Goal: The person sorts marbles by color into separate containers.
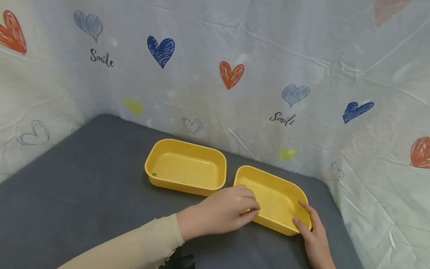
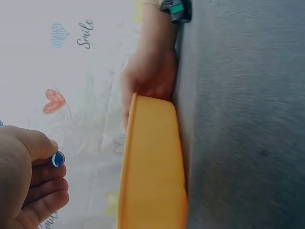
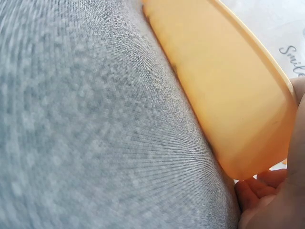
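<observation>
My left hand (image 1: pixel 226 210) is over the near left edge of the right yellow bin (image 1: pixel 276 226). Between its thumb and a finger it pinches a shiny blue marble (image 2: pixel 58 159), clearest in the left wrist view and mostly covered by the fingers from the head. My right hand (image 1: pixel 315 233) grips the bin's right end, thumb over the near rim and a finger along the far side. Seen from the right wrist, more of its fingers (image 3: pixel 259 190) lie curled low against the end wall. No loose item shows on the visible part of this bin's floor.
To the left stands a second yellow bin (image 1: pixel 181 187), a small green marble (image 1: pixel 154 174) in its near left corner. Both bins sit on a dark grey cloth surface (image 1: pixel 100 194). Behind hangs a white curtain (image 1: pixel 201 45) printed with hearts.
</observation>
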Motion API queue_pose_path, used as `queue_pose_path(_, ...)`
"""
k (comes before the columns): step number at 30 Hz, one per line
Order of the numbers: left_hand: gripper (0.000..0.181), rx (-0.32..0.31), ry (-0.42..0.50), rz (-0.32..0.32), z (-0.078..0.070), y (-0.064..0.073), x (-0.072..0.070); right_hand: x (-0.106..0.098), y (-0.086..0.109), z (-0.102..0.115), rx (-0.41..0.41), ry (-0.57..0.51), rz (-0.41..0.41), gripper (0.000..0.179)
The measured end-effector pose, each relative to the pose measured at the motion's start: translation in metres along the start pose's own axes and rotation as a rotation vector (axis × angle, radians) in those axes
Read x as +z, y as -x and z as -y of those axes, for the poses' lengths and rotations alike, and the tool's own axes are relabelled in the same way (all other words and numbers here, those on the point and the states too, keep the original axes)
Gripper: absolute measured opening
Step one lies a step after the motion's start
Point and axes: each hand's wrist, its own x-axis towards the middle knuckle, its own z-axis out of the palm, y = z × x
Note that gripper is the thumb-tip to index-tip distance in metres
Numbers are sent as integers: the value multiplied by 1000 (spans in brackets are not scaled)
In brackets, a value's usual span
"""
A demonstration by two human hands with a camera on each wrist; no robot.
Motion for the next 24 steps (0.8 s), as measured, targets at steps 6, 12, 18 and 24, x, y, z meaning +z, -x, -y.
queue_pose_path(6,14,4,-23,-11,4,-24,10,-1,0,0,-14,8,-2,70)
queue_pose_path(12,13,-60,44,-20,13,-38,23,0,-1,1,-34,20,-11,67)
queue_pose_path(18,16,-189,153,35,22,-45,33,1,-1,-2,-32,23,-10,67)
queue_pose_path(24,16,-269,167,80,31,-44,45,0,-2,-5,-35,13,-18,65)
